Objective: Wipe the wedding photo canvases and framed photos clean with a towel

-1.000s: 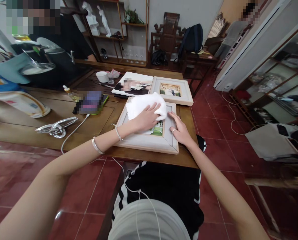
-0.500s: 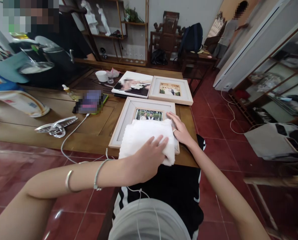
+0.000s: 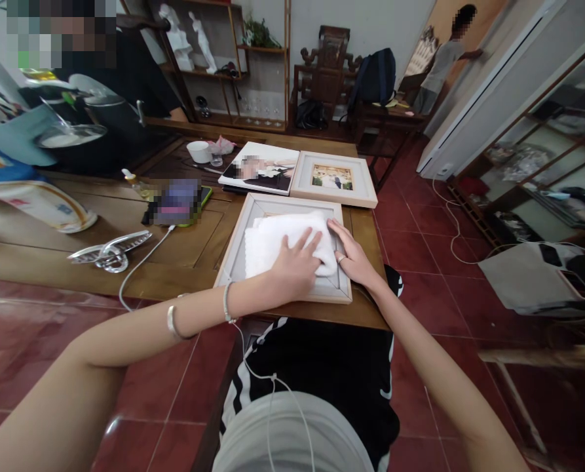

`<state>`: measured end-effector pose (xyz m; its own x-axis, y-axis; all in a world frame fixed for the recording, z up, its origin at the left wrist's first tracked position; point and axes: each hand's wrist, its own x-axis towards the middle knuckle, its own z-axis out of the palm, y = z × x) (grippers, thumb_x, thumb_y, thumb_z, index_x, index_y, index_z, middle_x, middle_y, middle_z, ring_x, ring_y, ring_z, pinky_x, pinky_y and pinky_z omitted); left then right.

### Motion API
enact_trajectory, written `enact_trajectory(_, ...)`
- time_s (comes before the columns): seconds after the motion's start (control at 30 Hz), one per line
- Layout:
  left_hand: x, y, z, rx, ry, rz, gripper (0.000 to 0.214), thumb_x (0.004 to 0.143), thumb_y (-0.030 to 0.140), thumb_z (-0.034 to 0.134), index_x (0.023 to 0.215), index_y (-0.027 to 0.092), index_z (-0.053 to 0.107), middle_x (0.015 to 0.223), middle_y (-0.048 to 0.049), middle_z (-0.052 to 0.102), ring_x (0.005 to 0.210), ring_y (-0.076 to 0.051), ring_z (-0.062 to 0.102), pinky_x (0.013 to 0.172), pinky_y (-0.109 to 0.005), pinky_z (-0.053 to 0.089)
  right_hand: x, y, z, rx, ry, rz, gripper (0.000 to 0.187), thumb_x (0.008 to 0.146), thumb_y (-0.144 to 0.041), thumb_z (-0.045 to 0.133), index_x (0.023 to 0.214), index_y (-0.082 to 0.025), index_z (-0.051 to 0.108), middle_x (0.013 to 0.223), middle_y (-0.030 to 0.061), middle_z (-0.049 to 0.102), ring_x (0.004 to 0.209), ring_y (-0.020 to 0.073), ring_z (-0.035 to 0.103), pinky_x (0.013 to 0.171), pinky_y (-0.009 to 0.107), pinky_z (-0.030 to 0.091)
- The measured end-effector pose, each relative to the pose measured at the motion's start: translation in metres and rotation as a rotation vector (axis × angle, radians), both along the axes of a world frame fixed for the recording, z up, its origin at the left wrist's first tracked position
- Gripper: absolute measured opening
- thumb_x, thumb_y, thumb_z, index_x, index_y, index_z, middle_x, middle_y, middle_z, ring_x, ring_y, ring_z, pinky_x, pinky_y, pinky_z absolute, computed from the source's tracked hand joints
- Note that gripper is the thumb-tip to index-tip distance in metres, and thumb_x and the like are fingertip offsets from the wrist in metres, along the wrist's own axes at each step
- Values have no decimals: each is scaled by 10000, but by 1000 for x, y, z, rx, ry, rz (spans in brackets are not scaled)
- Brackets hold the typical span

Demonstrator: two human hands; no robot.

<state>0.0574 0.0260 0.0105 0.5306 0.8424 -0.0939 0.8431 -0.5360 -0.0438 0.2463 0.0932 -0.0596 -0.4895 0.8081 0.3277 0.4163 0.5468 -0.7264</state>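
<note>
A pale wooden picture frame [image 3: 237,248] lies flat at the near edge of the wooden table [image 3: 184,262]. A folded white cloth [image 3: 272,239] covers its glass and hides the photo. My left hand [image 3: 297,265] lies flat on the cloth, fingers spread, pressing it onto the frame. My right hand [image 3: 354,259], with a ring on one finger, rests open on the frame's right border, fingertips touching the cloth's edge.
Two more framed pictures [image 3: 334,178] lie side by side behind it. A phone [image 3: 179,200] with a white cable, a metal clip, a small bowl [image 3: 200,151] and a tray sit to the left. One person sits at far left, another stands at the back right.
My left hand slid the cloth down to the frame's near edge, then back up to its middle. My right hand stayed on the frame's right border.
</note>
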Motion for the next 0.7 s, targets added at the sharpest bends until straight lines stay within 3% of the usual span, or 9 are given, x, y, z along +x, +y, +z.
enact_trajectory(0.13, -4, 34, -7, 100, -32, 97, 373, 858, 107, 503, 1193, 104, 666, 1588, -218, 272, 1464, -424, 247, 1064, -730, 300, 0, 0, 0, 17, 1, 9, 713, 773, -153, 516, 1465, -270, 391, 1596, 47, 339, 1498, 276, 255, 1232, 548, 189)
enact_trajectory(0.23, -8, 63, 0, 218, -139, 105, 478, 796, -27, 430, 1205, 92, 647, 1591, -207, 276, 1455, -398, 286, 1076, -642, 360, 1, 0, -1, 33, 5, 17, 681, 796, -193, 528, 1461, -264, 393, 1587, 65, 354, 1485, 296, 281, 1225, 556, 195)
enact_trajectory(0.33, -8, 89, 8, 293, -260, -13, 514, 735, -77, 410, 1158, 82, 655, 1585, -179, 312, 1459, -340, 301, 1109, -512, 379, 1, 2, -2, 54, 2, 37, 664, 796, -201, 527, 1447, -253, 405, 1573, 79, 374, 1479, 303, 289, 1220, 555, 204)
enact_trajectory(0.4, -4, 101, 8, 224, -274, -107, 462, 746, -51, 444, 1124, 98, 664, 1467, -170, 497, 1389, -304, 426, 1062, -430, 435, 2, 3, -3, 52, -3, 32, 664, 782, -184, 517, 1436, -242, 416, 1557, 89, 392, 1467, 302, 310, 1215, 549, 219)
enact_trajectory(0.47, -1, 109, 4, 130, -236, -140, 404, 784, -5, 478, 1121, 116, 665, 1282, -147, 644, 1241, -280, 569, 972, -377, 488, 1, 3, -3, 44, -4, 16, 662, 763, -168, 503, 1419, -222, 434, 1535, 106, 410, 1445, 306, 345, 1205, 548, 244)
enact_trajectory(0.53, 0, 110, -1, 93, -196, -134, 386, 810, 22, 488, 1142, 121, 658, 1200, -134, 677, 1136, -275, 621, 917, -365, 503, 1, 3, -2, 40, 2, 3, 654, 747, -161, 491, 1398, -217, 455, 1512, 110, 432, 1419, 310, 380, 1192, 548, 271)
enact_trajectory(0.7, -21, 98, -8, 166, -83, -88, 411, 799, -16, 448, 1107, 126, 679, 1363, -142, 585, 1116, -280, 622, 888, -371, 505, -1, 0, 3, 20, 22, -7, 676, 723, -130, 482, 1386, -258, 472, 1506, 72, 452, 1423, 290, 380, 1205, 538, 254)
